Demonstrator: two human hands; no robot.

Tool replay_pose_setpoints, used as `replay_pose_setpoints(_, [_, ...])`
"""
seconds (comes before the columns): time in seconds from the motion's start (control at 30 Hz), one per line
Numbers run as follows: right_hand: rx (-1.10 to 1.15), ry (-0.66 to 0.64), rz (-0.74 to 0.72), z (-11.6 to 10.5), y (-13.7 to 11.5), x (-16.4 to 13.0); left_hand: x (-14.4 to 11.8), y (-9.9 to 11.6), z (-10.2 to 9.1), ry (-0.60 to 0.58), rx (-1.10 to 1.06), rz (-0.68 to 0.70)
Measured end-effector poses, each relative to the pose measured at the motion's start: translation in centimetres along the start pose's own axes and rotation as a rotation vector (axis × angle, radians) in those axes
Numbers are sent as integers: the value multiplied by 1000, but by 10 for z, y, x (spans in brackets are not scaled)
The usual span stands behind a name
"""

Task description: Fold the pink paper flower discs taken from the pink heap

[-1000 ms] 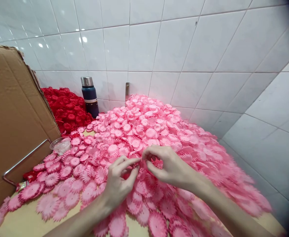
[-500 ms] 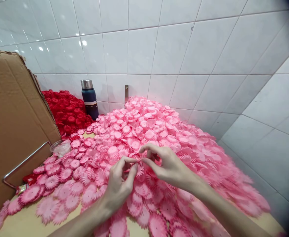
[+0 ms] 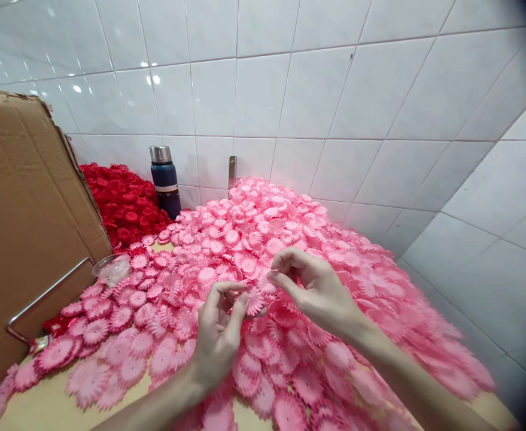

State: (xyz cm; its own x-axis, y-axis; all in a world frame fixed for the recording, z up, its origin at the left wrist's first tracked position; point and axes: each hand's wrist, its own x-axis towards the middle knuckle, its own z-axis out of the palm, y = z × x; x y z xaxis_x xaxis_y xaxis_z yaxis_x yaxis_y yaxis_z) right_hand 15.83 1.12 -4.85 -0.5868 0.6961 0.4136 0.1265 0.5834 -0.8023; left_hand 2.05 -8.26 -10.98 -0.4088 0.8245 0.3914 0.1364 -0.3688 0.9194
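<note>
Clear plastic cup (image 3: 111, 268) sits among pink flowers (image 3: 263, 239), contents unclear.

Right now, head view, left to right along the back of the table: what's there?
Cardboard sheet → red flower pile → blue flask → metal bracket on the wall → pink flower pile → tiled side wall.
</note>
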Motion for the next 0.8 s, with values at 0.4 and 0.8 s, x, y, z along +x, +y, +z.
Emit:
replay_pose_setpoints(0.4, [19, 509, 102, -65, -2, 11, 0, -10, -5, 69, 32, 97])
replay_pose_setpoints(0.8, [22, 75, 63, -42, 6, 8, 5, -4, -4, 16, -156, -37])
